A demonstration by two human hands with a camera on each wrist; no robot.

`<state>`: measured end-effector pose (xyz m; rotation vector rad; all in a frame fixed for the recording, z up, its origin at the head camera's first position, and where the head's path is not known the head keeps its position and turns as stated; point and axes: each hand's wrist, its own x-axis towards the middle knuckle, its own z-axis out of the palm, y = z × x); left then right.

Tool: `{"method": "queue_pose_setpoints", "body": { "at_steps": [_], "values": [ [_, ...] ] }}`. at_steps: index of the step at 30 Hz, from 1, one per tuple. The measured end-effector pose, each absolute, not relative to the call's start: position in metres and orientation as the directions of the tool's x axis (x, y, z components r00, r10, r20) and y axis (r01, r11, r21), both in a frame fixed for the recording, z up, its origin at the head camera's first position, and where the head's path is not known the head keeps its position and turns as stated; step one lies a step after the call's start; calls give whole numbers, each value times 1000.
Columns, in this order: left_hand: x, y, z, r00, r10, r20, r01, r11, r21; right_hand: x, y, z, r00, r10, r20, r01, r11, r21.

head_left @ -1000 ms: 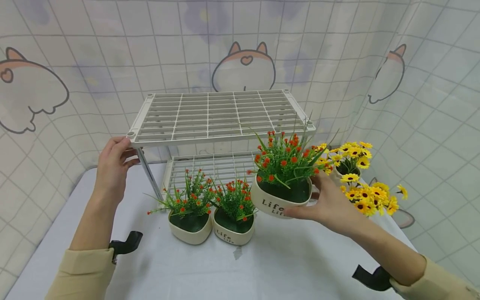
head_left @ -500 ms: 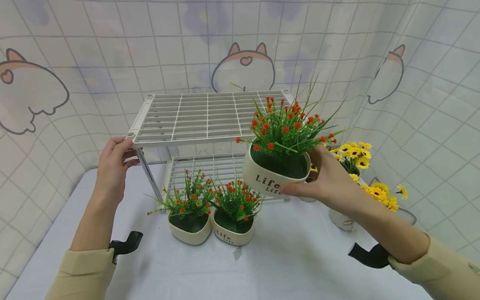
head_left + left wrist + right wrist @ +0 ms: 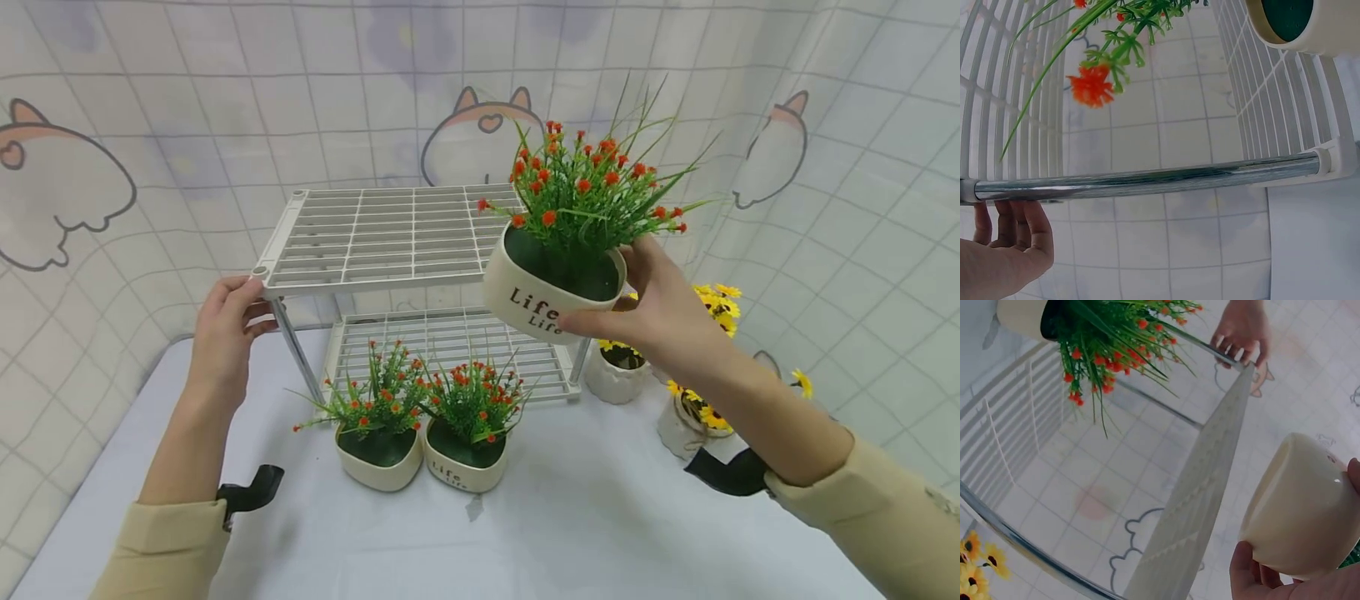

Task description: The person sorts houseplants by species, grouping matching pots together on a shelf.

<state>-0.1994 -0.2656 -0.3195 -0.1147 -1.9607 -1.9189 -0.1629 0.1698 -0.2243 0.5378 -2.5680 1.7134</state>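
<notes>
My right hand (image 3: pixel 667 308) grips a cream flowerpot (image 3: pixel 551 292) marked "Life", planted with red flowers and grass. It holds the pot tilted, in the air at the right end of the white two-tier wire rack (image 3: pixel 390 237). In the right wrist view the pot (image 3: pixel 1304 509) shows beside the top shelf (image 3: pixel 1200 500). My left hand (image 3: pixel 225 333) holds the rack's front left top corner, thumb above and fingers lower. The left wrist view has its fingers (image 3: pixel 1038 225) against the metal post (image 3: pixel 1147 184). Two similar pots, a left one (image 3: pixel 380 458) and a right one (image 3: pixel 467 458), stand before the rack.
Right of the rack, white pots with yellow flowers, one farther back (image 3: pixel 618 375) and one nearer (image 3: pixel 693 425), are partly hidden by my right arm. A white cloth (image 3: pixel 525 533) covers the table. A tile-patterned curtain (image 3: pixel 360 100) hangs behind and at the sides.
My right hand has raised the flowerpot from beside the two standing pots to above the top shelf's front right corner. My left hand stays at the rack's corner.
</notes>
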Motion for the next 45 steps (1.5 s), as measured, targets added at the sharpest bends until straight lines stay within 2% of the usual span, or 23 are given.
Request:
{"method": "queue_pose_setpoints", "body": {
  "at_steps": [3,16,34,45],
  "values": [
    [-199,-265,-319,-916,-226,331,326,60,944,-168,167,-219,-938,-268,219,-302,323,-897],
    [-198,-266,-320,-920,-217,327,316,82,945,-206,155,-211,-941,-183,286,-336,382,-861],
    [-199,-268,-320,-927,-200,317,315,43,948,-240,128,-216,-966,-187,176,-235,368,-900],
    [-199,-268,-321,-927,-203,315,312,47,949,-237,121,-217,-958,-230,173,-248,353,-902]
  ]
}}
